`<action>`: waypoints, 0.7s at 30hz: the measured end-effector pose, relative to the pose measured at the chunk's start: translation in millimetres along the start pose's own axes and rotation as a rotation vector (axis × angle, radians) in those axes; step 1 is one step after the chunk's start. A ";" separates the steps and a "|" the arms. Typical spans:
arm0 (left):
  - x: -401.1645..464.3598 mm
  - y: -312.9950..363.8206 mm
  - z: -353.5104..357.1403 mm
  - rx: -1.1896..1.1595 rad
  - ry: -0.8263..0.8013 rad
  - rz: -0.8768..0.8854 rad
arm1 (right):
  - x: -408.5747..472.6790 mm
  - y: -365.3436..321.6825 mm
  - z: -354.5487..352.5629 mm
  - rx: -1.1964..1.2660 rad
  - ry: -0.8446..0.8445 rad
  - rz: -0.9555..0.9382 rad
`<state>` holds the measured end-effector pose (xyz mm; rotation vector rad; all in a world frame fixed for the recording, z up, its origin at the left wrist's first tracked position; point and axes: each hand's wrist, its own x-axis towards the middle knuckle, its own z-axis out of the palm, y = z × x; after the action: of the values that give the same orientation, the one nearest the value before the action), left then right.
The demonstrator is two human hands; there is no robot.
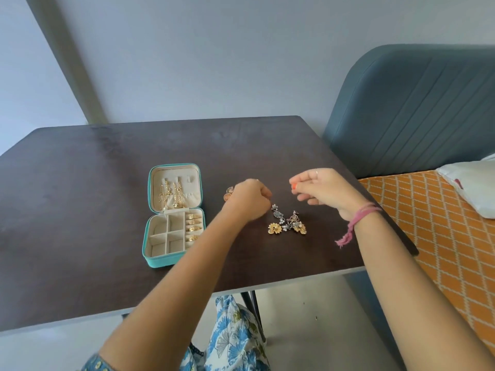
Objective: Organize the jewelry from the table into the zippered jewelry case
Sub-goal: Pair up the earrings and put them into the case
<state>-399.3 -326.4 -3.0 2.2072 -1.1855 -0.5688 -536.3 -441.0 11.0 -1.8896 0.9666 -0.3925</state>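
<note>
The loose jewelry (287, 223) lies in a small tangle on the desk (80, 183), a silver drop piece running up to the left hand (247, 200), two gold flower pieces at its near end. The left hand's grip is curled tight, seemingly pinching the silver piece's top end, though the fingertips are hidden. The right hand (320, 190), at about 2 o'clock from the pile, has fingers loosely bent with thumb and forefinger nearly meeting; whether it pinches something tiny cannot be told. A gold ornament (228, 193) peeks out beyond the left hand.

To do this step well, the silver piece should probably be lifted slowly so the entangled pieces drop free.

At 9 o'clock sits the open teal jewelry case (150, 253). Its lid holds gold dangling earrings (171, 195); the right-hand column of the base holds gold rings (193, 227), while the other compartments look empty.
</note>
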 end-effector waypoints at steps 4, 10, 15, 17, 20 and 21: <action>-6.3 -16.0 27.3 -0.112 0.105 0.055 | -18.0 37.8 4.2 0.079 0.033 -0.049; -19.6 -33.2 40.3 -0.152 0.196 0.199 | -33.9 67.5 17.4 0.012 0.174 -0.233; -15.9 -34.6 35.4 -0.167 0.178 0.214 | -34.9 67.6 20.6 -0.022 0.199 -0.272; -14.7 -31.9 36.5 -0.105 0.179 0.240 | -35.4 66.5 20.9 -0.010 0.208 -0.279; -10.5 -26.6 36.9 -0.054 0.160 0.242 | -35.9 67.0 21.1 -0.002 0.213 -0.280; -8.7 -24.9 35.7 -0.040 0.147 0.240 | -35.9 67.6 21.3 -0.006 0.214 -0.280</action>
<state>-410.1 -317.8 -45.2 1.9985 -1.3234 -0.3234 -576.9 -417.2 -53.1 -2.0237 0.8407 -0.7713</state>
